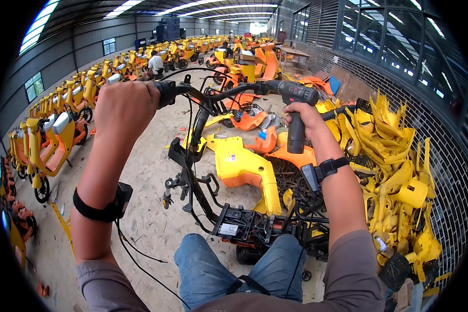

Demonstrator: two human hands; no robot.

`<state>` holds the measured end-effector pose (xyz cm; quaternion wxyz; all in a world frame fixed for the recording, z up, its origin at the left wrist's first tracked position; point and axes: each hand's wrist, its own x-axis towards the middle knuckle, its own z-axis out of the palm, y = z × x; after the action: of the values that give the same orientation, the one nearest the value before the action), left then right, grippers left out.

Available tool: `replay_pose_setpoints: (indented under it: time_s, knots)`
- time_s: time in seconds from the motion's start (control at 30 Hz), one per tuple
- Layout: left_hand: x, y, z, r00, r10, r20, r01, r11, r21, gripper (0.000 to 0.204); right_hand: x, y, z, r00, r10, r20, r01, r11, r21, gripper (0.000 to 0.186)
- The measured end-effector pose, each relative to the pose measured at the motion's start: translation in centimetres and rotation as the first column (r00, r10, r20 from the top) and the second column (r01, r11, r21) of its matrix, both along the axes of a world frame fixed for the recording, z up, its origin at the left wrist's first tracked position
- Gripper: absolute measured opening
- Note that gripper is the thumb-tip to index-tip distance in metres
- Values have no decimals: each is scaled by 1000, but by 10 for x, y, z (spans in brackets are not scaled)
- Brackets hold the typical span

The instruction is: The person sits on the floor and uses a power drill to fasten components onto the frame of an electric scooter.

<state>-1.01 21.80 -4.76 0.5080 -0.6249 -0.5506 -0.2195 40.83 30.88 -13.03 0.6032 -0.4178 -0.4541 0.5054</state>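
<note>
A: Left hand (124,106) up high, fingers wrapped tight round the left grip of the handlebar (192,89).

B: And the right hand (302,115)? Clamped on a black drill (295,112), fingers closed round its handle, nose pressed to the right end of the bar.

A: Drill lying level along the bar, handle hanging straight down below the fist.

B: Black bands with small boxes on both wrists, thin wire trailing from the left one.

A: Below the bar, a stripped black frame (203,182), stem running down toward the knees, cables looping off it.

B: Battery tray (242,224) at the bottom of that frame, just above the jeans (234,270).

A: Frame standing on the dusty floor (145,171), between the two forearms.

B: Just right of the stem, a yellow panel (244,169) lying on the floor, an orange shell (291,153) touching behind it.

A: Further right, a big heap of yellow parts (395,156) stacked against the brick wall (442,135).

B: Left side, rows of yellow and orange scooters (52,140) parked in lines, running deep into the hall.

A: Far back, a person (155,63) in a white top crouched among those scooters, well apart from the hands here.

B: More orange pieces scattered past the bar, near a wooden bench (292,54) by the wall. Strip lights overhead along the roof.
</note>
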Motion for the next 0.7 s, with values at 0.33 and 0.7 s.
replay_pose_setpoints:
  time_s: [0.33, 0.7]
  knots:
    - [-11, 8, 0, 999, -37, -32, 36, 999, -36, 50, -10, 6, -7, 994, 5, -114, -3, 1000, 16, 19]
    - [-12, 8, 8, 1000, -2, 20, 5, 994, -112, 52, -11, -10, -6, 999, 27, -42, -27, 1000, -8, 36]
